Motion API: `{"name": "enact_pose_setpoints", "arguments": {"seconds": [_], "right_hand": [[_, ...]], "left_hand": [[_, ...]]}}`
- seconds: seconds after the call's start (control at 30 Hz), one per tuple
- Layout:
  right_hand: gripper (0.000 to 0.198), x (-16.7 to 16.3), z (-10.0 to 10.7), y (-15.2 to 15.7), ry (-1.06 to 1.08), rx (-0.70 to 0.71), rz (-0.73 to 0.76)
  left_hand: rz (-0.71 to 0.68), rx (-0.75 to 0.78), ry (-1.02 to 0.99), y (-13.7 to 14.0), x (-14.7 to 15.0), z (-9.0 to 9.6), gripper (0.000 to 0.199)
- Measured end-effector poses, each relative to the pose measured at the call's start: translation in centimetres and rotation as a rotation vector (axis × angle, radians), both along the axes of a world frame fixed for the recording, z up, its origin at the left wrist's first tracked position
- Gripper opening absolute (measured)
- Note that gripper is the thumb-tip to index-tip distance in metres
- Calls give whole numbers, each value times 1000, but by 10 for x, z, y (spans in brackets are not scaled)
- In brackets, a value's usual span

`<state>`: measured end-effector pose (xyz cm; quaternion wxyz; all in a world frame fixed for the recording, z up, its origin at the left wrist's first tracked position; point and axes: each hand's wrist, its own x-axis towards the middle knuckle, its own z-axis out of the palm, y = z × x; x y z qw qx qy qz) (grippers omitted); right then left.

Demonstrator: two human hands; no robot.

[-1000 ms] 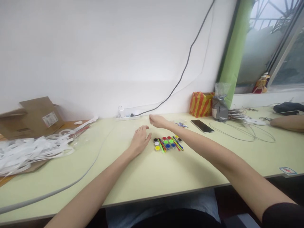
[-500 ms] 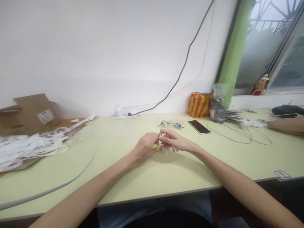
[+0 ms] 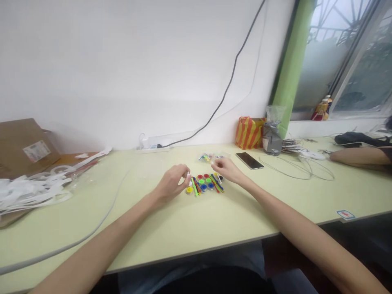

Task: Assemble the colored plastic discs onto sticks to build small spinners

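Observation:
My left hand [image 3: 173, 182] is closed at the left end of a group of coloured plastic parts, with a small white piece [image 3: 188, 175] showing at its fingertips. My right hand [image 3: 227, 169] is raised beyond the right end of the group, its fingers pinched; what they hold is too small to make out. Between the hands lie round plastic discs [image 3: 208, 180] in red, green and blue, flanked by thin sticks [image 3: 217, 183] of several colours. A yellow disc [image 3: 189, 190] sits just below my left fingers. Behind them lies a clear packet of coloured parts [image 3: 204, 157].
A phone [image 3: 250, 160] lies right of the packet, near a striped bag [image 3: 249, 133] and a grey pouch [image 3: 272, 139]. White strips [image 3: 33, 192] and a cardboard box [image 3: 27, 143] are at left. A cable [image 3: 92, 232] crosses the left side. Another person's arm [image 3: 358, 157] rests far right.
My hands have parted from over the coloured parts, uncovering the discs and sticks. The left went left with a small white piece; the right rose slightly. The view has shifted a little rightward.

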<state>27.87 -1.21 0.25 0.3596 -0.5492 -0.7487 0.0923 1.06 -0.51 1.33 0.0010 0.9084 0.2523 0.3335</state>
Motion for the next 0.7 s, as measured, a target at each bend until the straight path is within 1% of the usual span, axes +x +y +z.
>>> {"name": "enact_pose_setpoints", "arguments": {"seconds": [0.1, 0.17, 0.3, 0.5, 0.6, 0.63, 0.7], "right_hand": [[28, -7, -7, 0, -222, -20, -77], [27, -10, -8, -1, -321, -44, -95], [26, -11, -7, -3, -379, -67, -87], [32, -8, -5, -2, -369, -66, -98], [35, -9, -2, -4, -286, -13, -82], [35, -10, -1, -6, -221, 11, -46], [35, -14, 3, -10, -38, 11, 109]], "left_hand": [[-5, -17, 28, 1, 1, -1, 19], [-19, -14, 49, 2, 2, -2, 20], [-28, -27, 76, 4, 3, -4, 21], [-10, -96, 60, 4, 3, -5, 21], [-9, -47, 59, 5, 3, -5, 27], [-4, -14, 61, 6, 3, -6, 30], [7, 56, 61, 7, 3, -8, 36]]}}
